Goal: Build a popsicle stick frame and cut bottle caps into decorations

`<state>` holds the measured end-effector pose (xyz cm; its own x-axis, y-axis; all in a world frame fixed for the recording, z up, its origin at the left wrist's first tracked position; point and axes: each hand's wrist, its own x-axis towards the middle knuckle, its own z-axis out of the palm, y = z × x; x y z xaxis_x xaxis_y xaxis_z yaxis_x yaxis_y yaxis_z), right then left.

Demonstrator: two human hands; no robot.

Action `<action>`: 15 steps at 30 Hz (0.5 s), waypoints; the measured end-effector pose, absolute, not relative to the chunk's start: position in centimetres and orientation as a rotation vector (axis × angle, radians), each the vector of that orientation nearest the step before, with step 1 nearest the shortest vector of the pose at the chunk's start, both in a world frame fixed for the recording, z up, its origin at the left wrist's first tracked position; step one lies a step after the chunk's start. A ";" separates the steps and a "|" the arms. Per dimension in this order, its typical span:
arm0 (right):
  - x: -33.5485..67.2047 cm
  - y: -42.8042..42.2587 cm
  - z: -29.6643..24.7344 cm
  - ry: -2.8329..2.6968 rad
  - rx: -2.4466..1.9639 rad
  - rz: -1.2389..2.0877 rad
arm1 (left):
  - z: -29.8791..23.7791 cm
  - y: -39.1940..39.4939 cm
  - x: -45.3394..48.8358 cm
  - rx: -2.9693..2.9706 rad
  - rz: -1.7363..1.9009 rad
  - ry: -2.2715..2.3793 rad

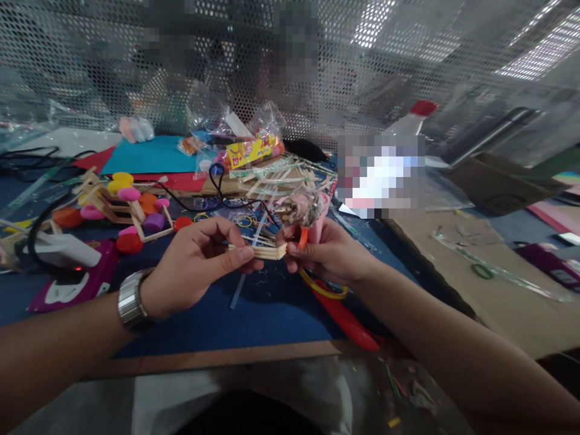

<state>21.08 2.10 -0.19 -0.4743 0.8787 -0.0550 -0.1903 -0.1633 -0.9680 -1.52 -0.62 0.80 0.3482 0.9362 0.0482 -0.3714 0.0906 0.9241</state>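
My left hand (pixel 194 263) pinches a small frame of pale wooden sticks (pixel 267 252) between thumb and fingers, above the blue table. My right hand (pixel 342 254) is wrapped round a pink hot glue gun (pixel 319 211) with an orange trigger. Its grimy, residue-covered nozzle points left, just above the frame's right end. The fingertips of my right hand are at that same end of the frame; whether they press on it, I cannot tell. A red-handled tool (pixel 347 320) lies under my right wrist, beside a yellow ring.
At left stand a stick structure with coloured pads (pixel 145 208) and a purple power strip (pixel 97 275) with a black cable. Loose sticks (pixel 276 175), a yellow packet (pixel 249 152) and a blue sheet (pixel 145 156) lie behind. Cardboard (pixel 435 266) covers the right side. A perforated screen (pixel 254 60) rises behind.
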 end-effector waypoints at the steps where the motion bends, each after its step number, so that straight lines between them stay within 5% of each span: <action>1: 21.1 2.1 -0.2 -1.316 -0.847 1.747 | 0.8 -0.6 -1.5 1.054 1.091 0.678; 15: 21.3 2.2 -0.4 -1.331 -0.810 1.759 | 0.7 -0.6 -1.7 1.073 1.078 0.637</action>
<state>21.26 2.17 -0.35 -0.5005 0.8650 -0.0361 -0.2002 -0.1562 -0.9672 -1.66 -0.59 0.67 0.3782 0.9228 0.0736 -0.3808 0.0826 0.9210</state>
